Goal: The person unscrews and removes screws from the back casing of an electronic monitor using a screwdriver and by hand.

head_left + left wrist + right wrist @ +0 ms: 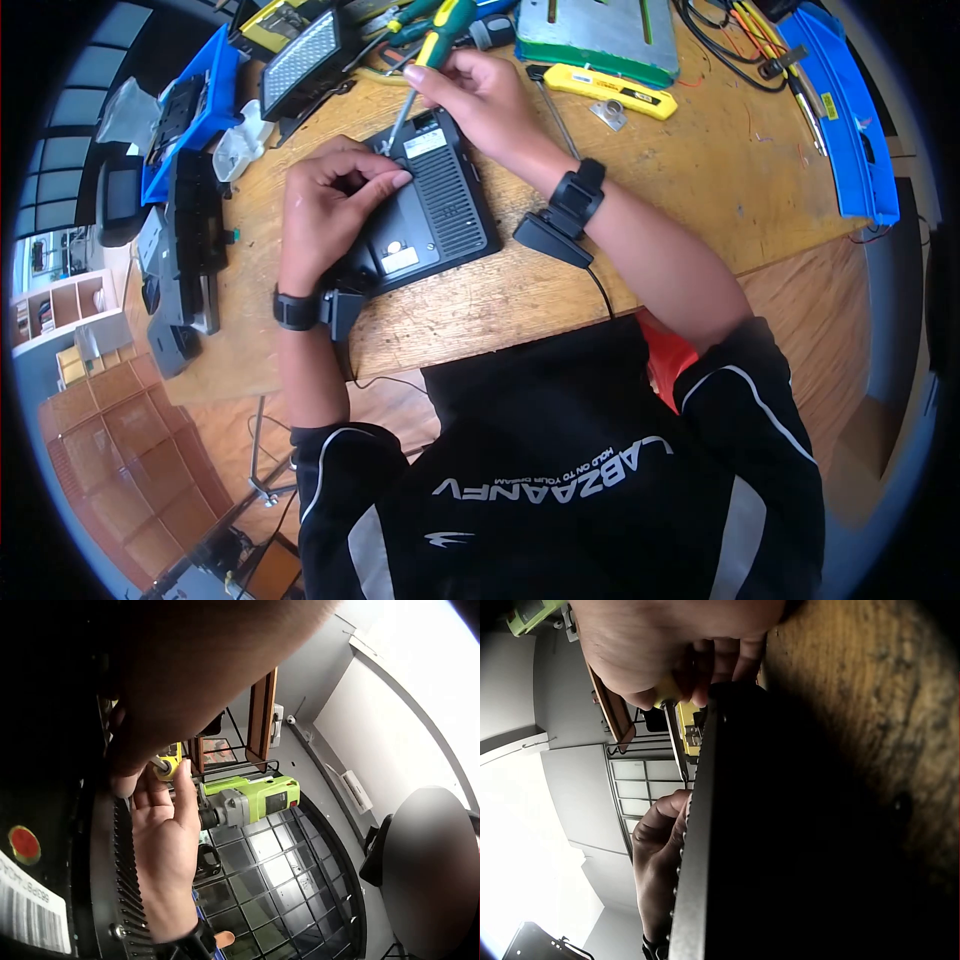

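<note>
A black vented device [415, 225] with white labels lies on the wooden bench, its near edge angled. My right hand [490, 105] grips a green and yellow screwdriver [436, 48], whose metal shaft slants down to the device's far left part. Beside the tip, my left hand [335, 200] rests on the device with thumb and forefinger close together; whether they pinch anything small cannot be told. In the left wrist view the right hand [169, 855] holds the yellow handle end [166, 769]. The right wrist view shows the shaft [676, 742] between both hands.
A yellow cutter [610, 90] and a green-edged metal block [598, 40] lie beyond the right hand. Blue trays [845, 120] stand at the right and far left. Black parts [195, 230] lie left, a lamp panel [300, 65] behind. Cables run from both wrists.
</note>
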### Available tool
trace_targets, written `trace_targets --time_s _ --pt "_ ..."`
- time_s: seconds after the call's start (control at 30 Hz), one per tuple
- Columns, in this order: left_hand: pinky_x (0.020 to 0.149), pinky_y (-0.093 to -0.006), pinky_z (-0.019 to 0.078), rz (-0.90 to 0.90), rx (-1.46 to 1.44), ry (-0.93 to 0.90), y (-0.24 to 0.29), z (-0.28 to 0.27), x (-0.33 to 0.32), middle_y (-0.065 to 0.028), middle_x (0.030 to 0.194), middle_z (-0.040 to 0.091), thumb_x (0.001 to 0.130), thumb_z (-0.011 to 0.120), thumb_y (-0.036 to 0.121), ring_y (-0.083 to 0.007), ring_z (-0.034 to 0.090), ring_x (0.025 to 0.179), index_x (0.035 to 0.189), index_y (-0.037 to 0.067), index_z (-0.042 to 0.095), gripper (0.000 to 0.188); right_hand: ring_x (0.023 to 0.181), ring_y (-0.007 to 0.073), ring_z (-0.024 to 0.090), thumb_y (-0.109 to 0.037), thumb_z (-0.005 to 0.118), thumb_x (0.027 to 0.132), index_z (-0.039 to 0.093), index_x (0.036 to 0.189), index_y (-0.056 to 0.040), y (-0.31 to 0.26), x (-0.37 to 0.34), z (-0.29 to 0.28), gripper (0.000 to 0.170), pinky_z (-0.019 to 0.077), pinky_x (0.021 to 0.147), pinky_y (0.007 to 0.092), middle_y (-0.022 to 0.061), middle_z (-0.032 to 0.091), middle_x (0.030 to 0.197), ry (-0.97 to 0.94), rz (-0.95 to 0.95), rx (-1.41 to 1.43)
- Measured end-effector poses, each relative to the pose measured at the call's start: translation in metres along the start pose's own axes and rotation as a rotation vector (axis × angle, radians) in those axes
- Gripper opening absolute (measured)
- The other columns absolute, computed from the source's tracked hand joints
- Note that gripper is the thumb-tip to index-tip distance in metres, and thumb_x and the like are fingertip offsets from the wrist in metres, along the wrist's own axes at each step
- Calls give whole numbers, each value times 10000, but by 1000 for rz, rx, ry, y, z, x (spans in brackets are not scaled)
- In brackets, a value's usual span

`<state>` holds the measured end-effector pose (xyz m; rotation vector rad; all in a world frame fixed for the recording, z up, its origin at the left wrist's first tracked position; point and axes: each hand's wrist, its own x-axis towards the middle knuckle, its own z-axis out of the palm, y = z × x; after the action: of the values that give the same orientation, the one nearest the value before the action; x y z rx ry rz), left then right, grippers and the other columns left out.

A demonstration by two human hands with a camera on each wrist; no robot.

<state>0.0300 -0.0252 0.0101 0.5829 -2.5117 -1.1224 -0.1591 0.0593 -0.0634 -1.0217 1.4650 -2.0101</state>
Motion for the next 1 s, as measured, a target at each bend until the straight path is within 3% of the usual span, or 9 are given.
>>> trace_targets --time_s 0.4,0.47,0.53,0.6,0.77,0.9,1.0 --pt "703 -289 506 -53 -48 36 6 2 -4 -91 853 716 801 842 34 -176 653 769 910 8 805 118 702 21 586 -331 741 966 725 965 -9 -16 -4 -2 322 453 618 215 -3 701 789 -31 109 77" --pt "706 -294 509 -60 -28 30 8 2 -3 -92 843 715 797 846 38 -182 655 768 907 9 805 121 793 14 588 -273 710 999 708 1103 -3 -22 -4 -5 290 475 705 191 -36 684 904 -102 213 49" --pt "700 -294 509 -62 -14 31 10 2 -3 -89 827 713 791 853 47 -182 654 755 899 10 804 124 764 3 563 -273 710 998 704 1056 -10 -22 -4 -4 269 448 668 187 -49 665 871 -83 182 78" --pt "687 -269 482 -75 -14 16 13 3 -1 -60 827 690 821 848 73 -145 633 774 909 14 803 115 703 21 586 -311 738 973 708 972 2 -26 -5 -5 315 455 621 207 2 701 808 -63 182 40" --pt "645 -260 451 -157 6 -7 17 0 5 -26 794 671 808 869 89 -105 577 697 852 12 776 129 732 35 628 -290 749 964 704 997 2 -26 -5 -4 297 501 667 215 18 720 833 -64 184 118" --pt "642 -259 450 -154 45 -1 17 1 3 -31 791 667 814 865 90 -106 580 703 864 11 779 127 736 38 632 -294 749 964 706 988 -1 -24 -7 -5 298 502 670 216 22 725 840 -73 168 84" --pt "626 -293 483 -68 45 68 14 5 1 -81 770 697 785 873 99 -164 637 678 852 11 781 144 737 36 626 -299 747 966 709 975 -7 -23 -4 -4 295 502 665 221 18 720 836 -74 136 61"
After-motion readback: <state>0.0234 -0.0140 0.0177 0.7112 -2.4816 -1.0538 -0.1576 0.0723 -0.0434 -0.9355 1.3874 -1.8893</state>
